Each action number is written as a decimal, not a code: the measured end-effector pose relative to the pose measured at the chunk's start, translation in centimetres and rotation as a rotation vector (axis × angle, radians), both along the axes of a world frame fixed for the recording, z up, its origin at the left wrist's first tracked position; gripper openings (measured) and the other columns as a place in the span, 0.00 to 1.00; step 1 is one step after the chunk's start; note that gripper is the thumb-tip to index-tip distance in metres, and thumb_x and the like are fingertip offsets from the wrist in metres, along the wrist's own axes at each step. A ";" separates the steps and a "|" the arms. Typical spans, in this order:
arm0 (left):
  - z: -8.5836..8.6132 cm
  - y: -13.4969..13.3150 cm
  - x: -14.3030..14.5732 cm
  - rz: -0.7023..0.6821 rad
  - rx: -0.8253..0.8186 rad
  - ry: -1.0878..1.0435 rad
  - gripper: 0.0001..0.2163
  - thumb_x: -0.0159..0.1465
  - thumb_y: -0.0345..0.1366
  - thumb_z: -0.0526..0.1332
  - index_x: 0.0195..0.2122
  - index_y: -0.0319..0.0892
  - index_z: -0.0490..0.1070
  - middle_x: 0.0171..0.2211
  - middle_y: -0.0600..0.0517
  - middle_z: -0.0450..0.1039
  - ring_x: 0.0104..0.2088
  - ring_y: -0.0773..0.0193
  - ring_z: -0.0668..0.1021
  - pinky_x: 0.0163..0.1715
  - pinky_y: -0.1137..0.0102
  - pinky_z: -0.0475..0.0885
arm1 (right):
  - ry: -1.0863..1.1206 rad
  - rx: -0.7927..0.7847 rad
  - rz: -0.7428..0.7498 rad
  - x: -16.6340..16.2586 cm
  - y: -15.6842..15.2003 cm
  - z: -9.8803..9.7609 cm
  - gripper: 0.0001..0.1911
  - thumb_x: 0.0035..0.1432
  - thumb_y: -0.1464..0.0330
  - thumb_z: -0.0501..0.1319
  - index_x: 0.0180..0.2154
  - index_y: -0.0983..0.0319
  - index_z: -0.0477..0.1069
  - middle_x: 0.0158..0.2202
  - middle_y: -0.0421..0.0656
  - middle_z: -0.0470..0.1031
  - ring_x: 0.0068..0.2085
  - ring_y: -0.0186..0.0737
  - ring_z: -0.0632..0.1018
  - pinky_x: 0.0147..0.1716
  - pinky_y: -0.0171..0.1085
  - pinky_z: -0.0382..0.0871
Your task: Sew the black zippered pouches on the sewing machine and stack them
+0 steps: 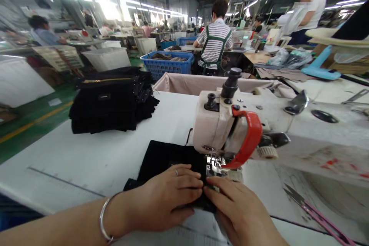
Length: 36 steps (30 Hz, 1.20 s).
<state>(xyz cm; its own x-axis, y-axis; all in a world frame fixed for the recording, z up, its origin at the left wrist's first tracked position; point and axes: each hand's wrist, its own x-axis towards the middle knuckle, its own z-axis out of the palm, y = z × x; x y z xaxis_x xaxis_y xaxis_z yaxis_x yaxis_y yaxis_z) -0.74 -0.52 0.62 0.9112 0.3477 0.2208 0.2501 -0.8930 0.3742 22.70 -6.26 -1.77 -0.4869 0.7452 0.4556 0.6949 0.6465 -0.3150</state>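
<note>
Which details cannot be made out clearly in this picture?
In the head view:
Black fabric piece: partly hidden by the left hand and right hand.
Sewing machine: needle too small to make out.
Pink-handled scissors: handle ends cut off by the bottom edge.
Label on the black fabric stack: any lettering too small.

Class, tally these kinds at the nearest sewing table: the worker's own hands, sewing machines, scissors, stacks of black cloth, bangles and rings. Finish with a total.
Hands at the black cloth: 2 (left hand, right hand)
Sewing machine: 1
Scissors: 1
Black stack: 1
Bangle: 1
Ring: 1
Total: 7
</note>
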 end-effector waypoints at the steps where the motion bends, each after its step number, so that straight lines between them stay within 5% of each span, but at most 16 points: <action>1: -0.1 0.4 0.1 -0.010 0.003 0.003 0.17 0.67 0.35 0.59 0.56 0.38 0.68 0.53 0.47 0.73 0.59 0.57 0.69 0.65 0.57 0.58 | -0.015 -0.011 -0.003 0.1 0.0 -0.1 0.19 0.59 0.79 0.52 0.49 0.60 0.71 0.49 0.46 0.75 0.46 0.42 0.75 0.45 0.39 0.73; 14: 0.0 4.5 1.6 -0.046 0.041 0.012 0.16 0.64 0.36 0.63 0.52 0.40 0.70 0.52 0.47 0.73 0.57 0.57 0.70 0.63 0.60 0.59 | -0.163 -0.138 -0.165 0.0 0.6 -1.3 0.25 0.59 0.76 0.50 0.57 0.63 0.66 0.46 0.54 0.73 0.41 0.48 0.78 0.37 0.46 0.77; 19: -0.4 3.1 1.9 0.132 0.209 0.033 0.15 0.66 0.41 0.62 0.51 0.39 0.70 0.49 0.46 0.74 0.55 0.52 0.71 0.58 0.55 0.65 | -0.091 -0.149 -0.183 0.2 0.5 -1.1 0.26 0.58 0.76 0.51 0.58 0.62 0.63 0.46 0.51 0.73 0.43 0.47 0.77 0.39 0.44 0.77; 25: -1.3 2.7 1.2 0.118 0.209 -0.077 0.10 0.72 0.28 0.53 0.51 0.38 0.69 0.45 0.49 0.76 0.47 0.63 0.76 0.54 0.63 0.69 | 0.015 -0.089 -0.369 0.4 0.9 -0.5 0.10 0.62 0.72 0.53 0.44 0.62 0.70 0.45 0.51 0.71 0.45 0.50 0.74 0.41 0.48 0.74; 32: -1.4 4.2 0.5 0.138 0.071 -0.207 0.07 0.68 0.31 0.60 0.45 0.42 0.74 0.44 0.50 0.77 0.48 0.62 0.76 0.53 0.62 0.69 | -0.182 -0.033 -0.457 0.6 1.5 -0.6 0.05 0.61 0.70 0.58 0.35 0.61 0.73 0.39 0.49 0.70 0.40 0.51 0.71 0.37 0.50 0.70; 36: -1.9 3.7 1.0 0.104 0.084 -0.208 0.06 0.68 0.29 0.59 0.45 0.40 0.73 0.44 0.51 0.77 0.45 0.64 0.77 0.51 0.65 0.70 | -0.160 -0.037 -0.410 0.7 1.3 0.0 0.12 0.61 0.71 0.57 0.25 0.60 0.70 0.31 0.47 0.70 0.37 0.50 0.71 0.37 0.49 0.68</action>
